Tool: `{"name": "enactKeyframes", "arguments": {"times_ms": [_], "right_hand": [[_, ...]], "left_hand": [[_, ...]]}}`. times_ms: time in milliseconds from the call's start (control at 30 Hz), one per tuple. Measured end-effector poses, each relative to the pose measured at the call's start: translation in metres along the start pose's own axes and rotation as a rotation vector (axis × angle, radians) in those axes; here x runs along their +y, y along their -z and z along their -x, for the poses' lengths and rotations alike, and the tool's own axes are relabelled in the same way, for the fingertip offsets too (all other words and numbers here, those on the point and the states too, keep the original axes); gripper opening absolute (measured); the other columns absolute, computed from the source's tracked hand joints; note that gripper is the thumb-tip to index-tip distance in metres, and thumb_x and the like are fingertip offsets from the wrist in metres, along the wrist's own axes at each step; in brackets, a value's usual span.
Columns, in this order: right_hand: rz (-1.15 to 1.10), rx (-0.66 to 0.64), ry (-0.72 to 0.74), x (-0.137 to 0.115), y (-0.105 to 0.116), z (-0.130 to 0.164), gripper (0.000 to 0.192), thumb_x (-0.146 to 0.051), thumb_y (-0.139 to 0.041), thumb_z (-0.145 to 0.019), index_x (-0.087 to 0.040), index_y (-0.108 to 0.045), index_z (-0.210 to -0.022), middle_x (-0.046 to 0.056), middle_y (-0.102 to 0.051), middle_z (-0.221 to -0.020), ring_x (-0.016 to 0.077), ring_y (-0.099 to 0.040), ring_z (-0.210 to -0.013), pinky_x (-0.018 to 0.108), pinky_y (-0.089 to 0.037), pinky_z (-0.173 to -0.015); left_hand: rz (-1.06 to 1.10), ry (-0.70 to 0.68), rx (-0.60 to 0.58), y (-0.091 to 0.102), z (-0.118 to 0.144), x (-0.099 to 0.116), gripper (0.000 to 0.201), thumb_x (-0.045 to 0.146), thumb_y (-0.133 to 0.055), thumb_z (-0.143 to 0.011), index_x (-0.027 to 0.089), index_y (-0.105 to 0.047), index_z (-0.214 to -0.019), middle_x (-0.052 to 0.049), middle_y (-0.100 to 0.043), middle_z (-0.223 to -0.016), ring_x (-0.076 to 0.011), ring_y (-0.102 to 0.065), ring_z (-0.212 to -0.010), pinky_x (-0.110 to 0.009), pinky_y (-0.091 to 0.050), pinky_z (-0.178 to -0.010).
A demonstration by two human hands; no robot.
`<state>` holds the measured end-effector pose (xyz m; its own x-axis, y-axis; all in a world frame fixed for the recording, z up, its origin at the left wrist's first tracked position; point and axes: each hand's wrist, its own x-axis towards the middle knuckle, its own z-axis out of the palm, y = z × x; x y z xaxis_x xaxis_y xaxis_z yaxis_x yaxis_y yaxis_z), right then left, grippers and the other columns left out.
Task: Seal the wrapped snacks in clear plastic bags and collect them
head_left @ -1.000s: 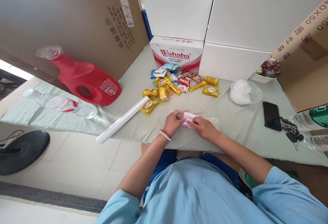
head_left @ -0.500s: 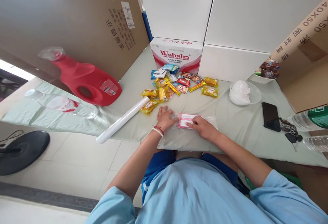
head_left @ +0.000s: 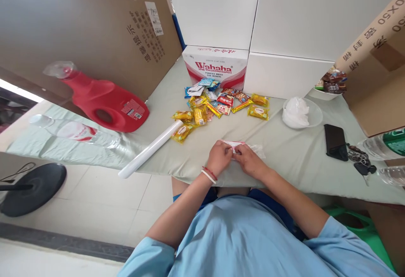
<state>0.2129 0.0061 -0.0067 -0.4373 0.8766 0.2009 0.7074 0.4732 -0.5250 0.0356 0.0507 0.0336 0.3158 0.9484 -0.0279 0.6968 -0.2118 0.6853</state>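
A small flat pink-and-white packet point(head_left: 234, 144) lies on the cloth in front of me, mostly covered by my fingers. Clear plastic film point(head_left: 257, 151) spreads out from under it on the right. My left hand point(head_left: 220, 158) is closed at the packet's left part, its fingertips pinching the film over it. My right hand point(head_left: 251, 161) grips the packet from the right with thumb and fingers together. The fingertips of both hands nearly meet over the packet, hiding its middle.
Several wrapped snacks point(head_left: 200, 115) lie beyond my hands, beside a white film roll point(head_left: 152, 148). Leftward are a red jug point(head_left: 109, 104) and a water bottle point(head_left: 76, 131). On the right sit a clear bowl point(head_left: 313, 118) with a white bag, a phone point(head_left: 336, 142) and keys point(head_left: 359, 156).
My left hand has moved right, from the film's left edge onto the packet, and its fingers have closed. My right hand stays at the packet with its fingers drawn in.
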Motion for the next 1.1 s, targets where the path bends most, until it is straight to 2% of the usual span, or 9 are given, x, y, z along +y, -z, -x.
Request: {"name": "enactKeyframes", "arguments": {"times_ms": [133,233,333,433,533,633,767,967,1100], "right_hand": [[-0.177,0.046,-0.007,-0.003,0.013,0.02,0.032,-0.02,-0.047,-0.1,-0.022,-0.076,-0.113,0.013,-0.064,-0.128,0.0254,-0.058,-0.112,0.043,-0.049,-0.1],[-0.214,0.209,-0.262,0.003,0.024,0.033,0.035,-0.029,-0.042,-0.105,-0.024,-0.073,-0.12,0.01,-0.07,-0.115,0.0244,-0.062,-0.104,0.041,-0.051,-0.096],[0.032,0.359,-0.532,0.014,0.026,0.036,0.037,-0.041,-0.052,-0.101,-0.019,-0.071,-0.124,0.017,-0.067,-0.117,0.0323,-0.056,-0.111,0.05,-0.048,-0.1],[0.18,0.262,-0.576,0.021,0.023,0.037,0.025,-0.036,-0.065,-0.091,-0.018,-0.074,-0.106,0.02,-0.062,-0.127,0.0387,-0.048,-0.119,0.053,-0.046,-0.098],[0.162,0.243,-0.534,0.024,0.028,0.039,0.01,-0.025,-0.063,-0.088,-0.02,-0.071,-0.091,0.018,-0.061,-0.128,0.0356,-0.05,-0.121,0.047,-0.046,-0.098],[0.039,0.189,-0.574,0.019,0.047,0.03,0.013,-0.03,-0.058,-0.091,-0.021,-0.067,-0.096,0.01,-0.067,-0.103,0.0249,-0.062,-0.094,0.035,-0.049,-0.084],[0.032,0.056,-0.61,-0.002,0.068,-0.012,0.013,-0.034,-0.058,-0.093,-0.023,-0.063,-0.093,0.001,-0.067,-0.077,0.0189,-0.06,-0.071,0.028,-0.039,-0.066],[0.224,-0.21,-0.535,-0.029,0.042,-0.089,0.009,-0.022,-0.059,-0.092,-0.021,-0.068,-0.091,0.007,-0.076,-0.089,0.0209,-0.066,-0.081,0.029,-0.036,-0.066],[0.256,-0.255,-0.513,-0.031,0.025,-0.096,0.015,-0.023,-0.055,-0.098,-0.019,-0.068,-0.101,0.01,-0.075,-0.096,0.0231,-0.067,-0.086,0.03,-0.039,-0.069]], "left_hand": [[-0.363,-0.197,0.056,-0.022,0.028,0.013,0.032,0.026,-0.048,-0.1,0.014,-0.072,-0.117,-0.017,-0.069,-0.125,-0.0315,-0.061,-0.118,-0.045,-0.049,-0.098],[-0.52,-0.274,0.051,-0.031,0.047,0.008,0.045,0.032,-0.048,-0.102,0.013,-0.06,-0.142,-0.019,-0.061,-0.148,-0.0341,-0.057,-0.13,-0.047,-0.048,-0.098],[-0.58,-0.281,0.031,-0.038,0.054,0.0,0.052,0.029,-0.048,-0.102,0.013,-0.052,-0.151,-0.019,-0.054,-0.156,-0.0342,-0.053,-0.137,-0.048,-0.046,-0.099],[-0.618,-0.274,0.034,-0.043,0.054,-0.004,0.055,0.022,-0.045,-0.1,0.012,-0.048,-0.154,-0.019,-0.051,-0.159,-0.0337,-0.052,-0.138,-0.047,-0.047,-0.096],[-0.634,-0.291,0.034,-0.046,0.054,-0.008,0.056,0.018,-0.044,-0.1,0.012,-0.048,-0.155,-0.018,-0.05,-0.16,-0.033,-0.052,-0.138,-0.046,-0.047,-0.094],[-0.645,-0.318,0.035,-0.047,0.054,-0.013,0.055,0.016,-0.041,-0.101,0.012,-0.049,-0.155,-0.018,-0.049,-0.161,-0.0324,-0.051,-0.139,-0.044,-0.047,-0.094],[-0.644,-0.351,0.032,-0.049,0.053,-0.015,0.054,0.012,-0.037,-0.102,0.009,-0.048,-0.154,-0.02,-0.049,-0.16,-0.032,-0.051,-0.14,-0.047,-0.048,-0.094],[-0.508,-0.387,0.004,-0.048,0.053,-0.015,0.049,0.011,-0.042,-0.099,0.007,-0.056,-0.145,-0.025,-0.056,-0.152,-0.0329,-0.048,-0.146,-0.052,-0.045,-0.108],[-0.17,-0.441,0.059,-0.033,0.061,-0.031,0.044,0.014,-0.049,-0.094,0.014,-0.065,-0.134,-0.017,-0.065,-0.141,-0.03,-0.052,-0.14,-0.049,-0.046,-0.113]]}}
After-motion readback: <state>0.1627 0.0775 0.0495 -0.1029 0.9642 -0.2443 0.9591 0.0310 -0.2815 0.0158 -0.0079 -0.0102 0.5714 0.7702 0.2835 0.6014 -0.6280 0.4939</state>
